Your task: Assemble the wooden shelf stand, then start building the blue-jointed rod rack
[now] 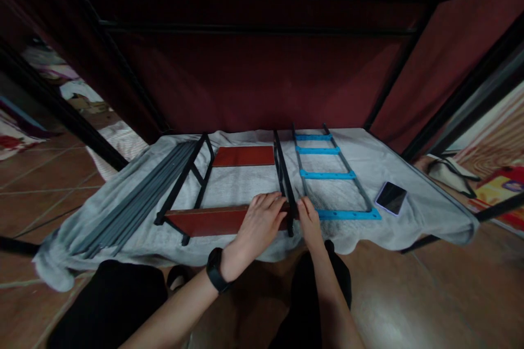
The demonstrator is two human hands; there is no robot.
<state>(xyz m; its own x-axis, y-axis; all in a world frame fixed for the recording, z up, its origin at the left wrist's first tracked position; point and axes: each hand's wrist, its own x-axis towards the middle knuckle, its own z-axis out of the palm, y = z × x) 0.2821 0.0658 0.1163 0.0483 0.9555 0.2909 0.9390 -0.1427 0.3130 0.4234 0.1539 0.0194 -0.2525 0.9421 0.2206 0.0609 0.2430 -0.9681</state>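
Observation:
A small rack with black metal side frames (180,182) and red-brown boards stands on the grey cloth before me. My left hand (264,219) wraps over the right end of its near board (213,222), fingers over the top edge and thumb on the front. At the outer side of the right black frame (285,169), my right hand (309,219) has its fingertips pressed together beside the board's end; what they hold, if anything, is too small to tell. The far board (244,156) spans the back of the rack, untouched.
Several grey tubes (143,196) lie in a bundle at left. To the right, grey rods joined by blue crosspieces (327,175) form a ladder shape, with a phone (391,198) beyond it. Black posts and a dark red panel (262,82) enclose the cloth-covered surface (347,144).

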